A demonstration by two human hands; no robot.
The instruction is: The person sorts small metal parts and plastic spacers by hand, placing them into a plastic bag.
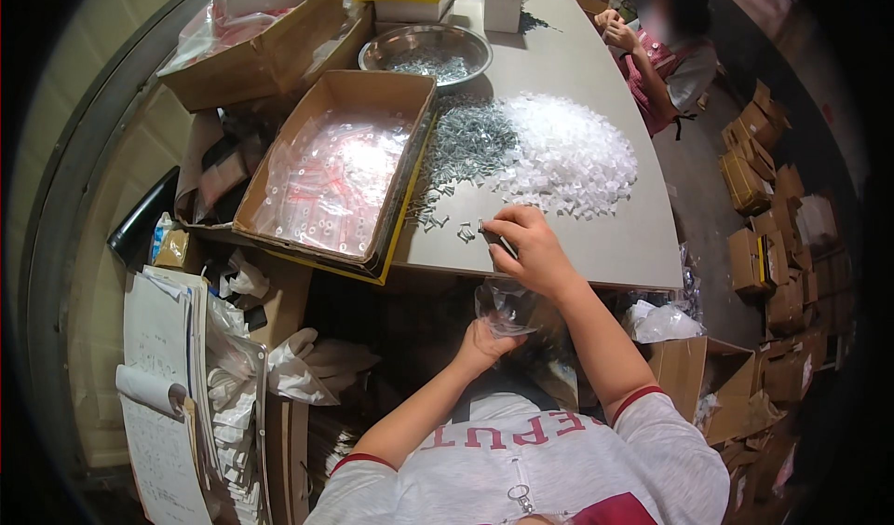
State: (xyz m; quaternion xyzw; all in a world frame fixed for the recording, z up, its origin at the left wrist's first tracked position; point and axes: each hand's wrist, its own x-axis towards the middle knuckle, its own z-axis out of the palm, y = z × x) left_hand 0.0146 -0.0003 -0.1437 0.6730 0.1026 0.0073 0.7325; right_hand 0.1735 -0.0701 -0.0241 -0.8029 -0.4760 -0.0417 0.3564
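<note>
My left hand point(484, 346) is closed on a small clear plastic bag point(507, 309), held up just below the table's front edge. Over that edge my right hand point(529, 250) pinches a small metal fastener point(481, 226) between thumb and fingers. A few loose metal fasteners point(467, 231) lie beside its fingertips. Beyond them spreads a heap of grey metal fasteners point(470, 138), which look like screws. Touching it on the right is a larger heap of small white plastic pieces point(573, 152).
Left of the heaps, a cardboard box point(253, 210) holds filled small bags point(335, 185). Behind it stand a metal bowl point(370, 56) and another carton point(279, 57). Papers point(158, 339) stand at the lower left. Across the table point(643, 245) a person point(661, 68) works; cartons point(745, 255) line the right.
</note>
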